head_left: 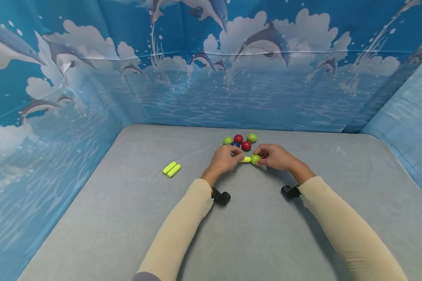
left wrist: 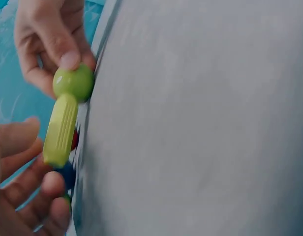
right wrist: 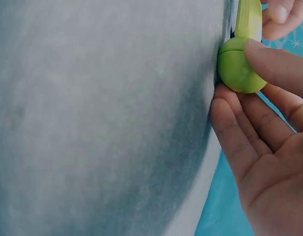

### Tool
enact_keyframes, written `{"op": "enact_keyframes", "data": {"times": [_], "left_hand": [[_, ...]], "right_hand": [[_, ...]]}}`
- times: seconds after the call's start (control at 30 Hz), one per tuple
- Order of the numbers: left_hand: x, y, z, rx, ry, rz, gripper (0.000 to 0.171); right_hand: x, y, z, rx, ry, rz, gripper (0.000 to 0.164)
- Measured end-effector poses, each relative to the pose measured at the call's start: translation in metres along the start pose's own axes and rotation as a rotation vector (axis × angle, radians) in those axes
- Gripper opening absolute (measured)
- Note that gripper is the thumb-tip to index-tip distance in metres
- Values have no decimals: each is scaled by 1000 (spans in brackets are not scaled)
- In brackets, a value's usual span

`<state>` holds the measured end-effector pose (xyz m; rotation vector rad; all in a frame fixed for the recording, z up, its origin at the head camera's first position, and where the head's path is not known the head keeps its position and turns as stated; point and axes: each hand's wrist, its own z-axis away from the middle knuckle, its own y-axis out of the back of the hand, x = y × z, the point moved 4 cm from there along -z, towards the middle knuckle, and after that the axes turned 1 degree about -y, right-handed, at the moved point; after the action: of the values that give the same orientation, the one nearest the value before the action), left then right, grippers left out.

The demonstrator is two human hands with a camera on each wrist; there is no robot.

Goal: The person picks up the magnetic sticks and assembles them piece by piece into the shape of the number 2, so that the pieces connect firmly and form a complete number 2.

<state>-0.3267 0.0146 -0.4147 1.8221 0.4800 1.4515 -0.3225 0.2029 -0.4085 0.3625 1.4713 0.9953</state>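
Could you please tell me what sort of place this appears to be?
Probably a small staged area, perhaps a recording booth: dolphin-print hangings stand behind and beside a grey surface, where small coloured balls lie, and the person wears black wrist devices.

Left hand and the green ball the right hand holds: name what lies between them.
In the left wrist view, a ribbed yellow stick lies between the left hand and the green ball, one end touching it.
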Motion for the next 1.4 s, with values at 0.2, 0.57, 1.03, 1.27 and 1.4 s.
{"op": "enact_keyframes", "data": {"times": [0.2,0.57,1.03,1.27,1.4], "left_hand": [[-5,22,-13,101,-67,-228,27],[4,22,-24,-92,-199,-541,21],[2,13,-25,-222,-218,-461,47],[2,10,-27,-255,-261,-446,44],[1,11,-28,-202,-243,-410,23]], "right_hand": [[1,0,-2,-3,-3,-27,24],[3,-1,-1,-16,-27,-41,23],[4,4,-4,-19,-20,-41,24],[3,3,-2,-31,-9,-54,24],[4,2,-2,-30,-7,-56,24]]}}
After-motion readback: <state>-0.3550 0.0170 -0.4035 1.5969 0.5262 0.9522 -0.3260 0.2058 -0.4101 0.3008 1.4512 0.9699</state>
